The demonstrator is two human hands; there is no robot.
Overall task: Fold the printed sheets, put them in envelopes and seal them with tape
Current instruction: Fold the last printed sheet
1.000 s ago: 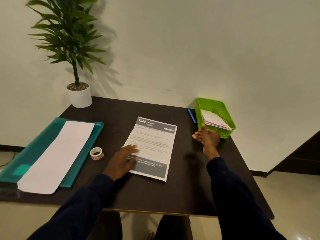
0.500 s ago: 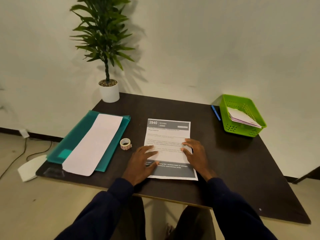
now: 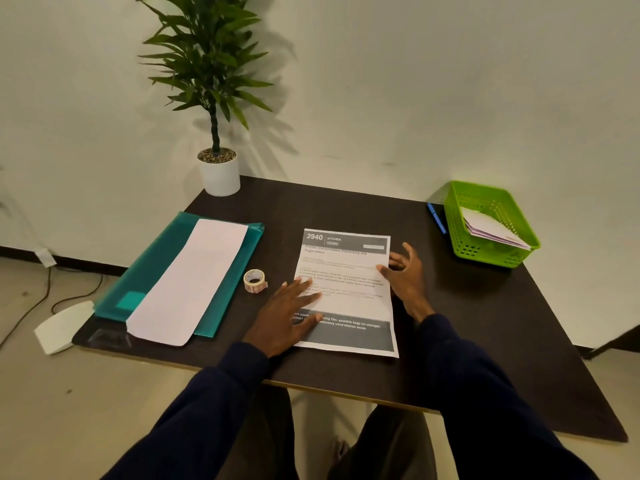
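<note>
Fingers (image 3: 304, 296) of both hands spread on printed sheet (image 3: 346, 292), dark table (image 3: 485, 323) w/ pale wall behind.

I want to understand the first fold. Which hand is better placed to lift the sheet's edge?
Probably the right hand: its fingers curl at the printed sheet's right edge, while the left hand lies flat on the sheet, pinning it.
</note>
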